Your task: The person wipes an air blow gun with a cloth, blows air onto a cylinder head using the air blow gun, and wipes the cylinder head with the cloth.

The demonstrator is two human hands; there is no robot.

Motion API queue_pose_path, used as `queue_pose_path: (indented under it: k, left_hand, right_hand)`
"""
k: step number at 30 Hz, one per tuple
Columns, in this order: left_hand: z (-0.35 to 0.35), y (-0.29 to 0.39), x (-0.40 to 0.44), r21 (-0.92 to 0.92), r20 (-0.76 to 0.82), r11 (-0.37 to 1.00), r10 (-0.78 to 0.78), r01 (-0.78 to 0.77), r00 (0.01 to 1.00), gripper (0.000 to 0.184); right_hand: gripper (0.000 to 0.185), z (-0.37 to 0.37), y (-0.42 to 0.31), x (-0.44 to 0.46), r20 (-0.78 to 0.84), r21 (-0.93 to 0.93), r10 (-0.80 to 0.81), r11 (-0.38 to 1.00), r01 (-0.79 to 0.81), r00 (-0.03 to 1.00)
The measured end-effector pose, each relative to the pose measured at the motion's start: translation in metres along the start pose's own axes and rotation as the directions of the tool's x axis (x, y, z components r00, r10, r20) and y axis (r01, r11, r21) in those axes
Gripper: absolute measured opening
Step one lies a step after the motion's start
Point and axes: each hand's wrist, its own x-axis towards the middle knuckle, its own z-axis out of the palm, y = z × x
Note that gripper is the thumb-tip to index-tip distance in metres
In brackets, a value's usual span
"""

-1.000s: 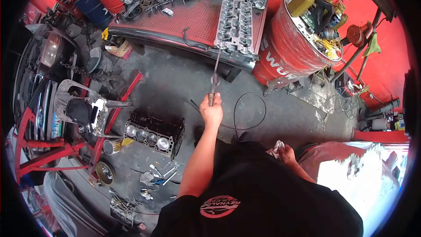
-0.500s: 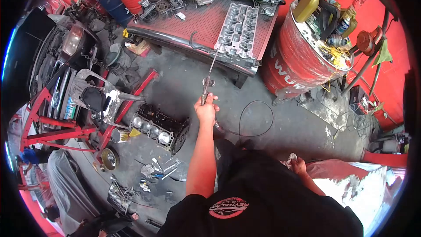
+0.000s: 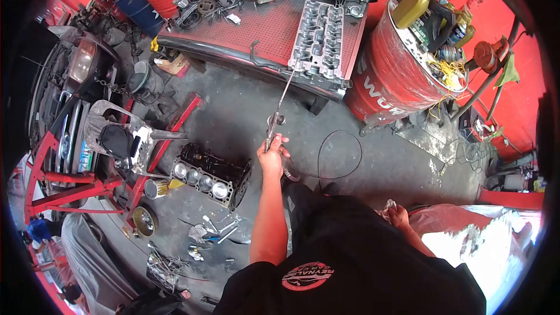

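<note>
My left hand is closed around an air blow gun. Its long thin nozzle points away from me, with the tip by the near end of a cylinder head. Whether the tip touches the metal I cannot tell. The cylinder head lies on a red perforated bench top. A dark hose hangs below the gun and loops over the floor. At my right side, my right hand grips a crumpled, pale rag.
An engine block sits on the floor left of my arm, near scattered tools. A red drum carrying bottles stands right of the bench. A plastic chair and red metal frame are at left.
My view has shifted slightly, so the bench and floor objects sit a little differently. My left hand keeps the blow gun at the cylinder head's near end; the right hand still holds the rag.
</note>
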Motion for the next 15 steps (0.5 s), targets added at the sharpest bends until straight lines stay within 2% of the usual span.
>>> queue_pose_path:
  k: [3,4,6,7,8,9,11,12,14,15]
  left_hand:
    - [-0.004,-0.003,0.002,-0.029,0.032,0.998,-0.050,0.051,0.998,0.013]
    - [-0.001,-0.008,-0.001,0.051,0.036,0.999,-0.001,-0.001,0.999,0.014]
    - [0.007,-0.018,-0.009,0.205,0.059,0.974,0.087,-0.097,0.994,0.013]
    - [0.013,-0.017,-0.014,0.272,0.037,0.957,0.099,-0.106,0.994,0.012]
    - [0.017,-0.017,-0.016,0.230,0.015,0.969,0.092,-0.093,0.996,0.012]
    - [0.017,-0.020,-0.017,0.188,-0.007,0.979,0.081,-0.078,0.997,0.012]
    - [0.012,-0.027,-0.013,0.130,-0.021,0.991,0.041,-0.038,0.999,0.012]
    - [0.012,-0.025,-0.012,0.075,-0.037,0.997,0.008,-0.006,0.999,0.013]
    - [0.018,-0.024,-0.012,0.072,-0.056,0.997,-0.008,0.013,0.998,0.014]
    - [0.020,-0.021,-0.016,0.073,-0.079,0.997,-0.026,0.032,0.997,0.016]
  right_hand:
    - [0.040,0.018,-0.007,0.002,-0.022,-0.087,-0.013,0.996,0.011,1.000]
    - [0.040,0.023,-0.010,0.005,-0.024,-0.095,-0.011,0.995,0.008,1.000]
    - [0.040,0.032,-0.016,0.010,0.080,-0.004,-0.033,0.999,0.034,0.996]
    - [0.040,0.028,-0.044,0.002,0.130,0.046,-0.047,0.998,0.042,0.990]
    - [0.039,0.019,-0.072,-0.007,0.208,0.098,-0.083,0.993,0.063,0.975]
    - [0.039,0.022,-0.072,-0.006,0.204,0.095,-0.077,0.994,0.059,0.976]
    - [0.033,0.030,-0.068,-0.002,0.004,-0.157,-0.091,0.984,0.090,0.996]
    - [0.033,0.027,-0.075,-0.003,0.004,-0.159,-0.088,0.983,0.088,0.996]
    - [0.035,0.015,-0.090,-0.001,0.085,-0.301,-0.275,0.909,0.288,0.958]
    - [0.035,0.009,-0.100,-0.003,0.096,-0.307,-0.274,0.907,0.290,0.957]
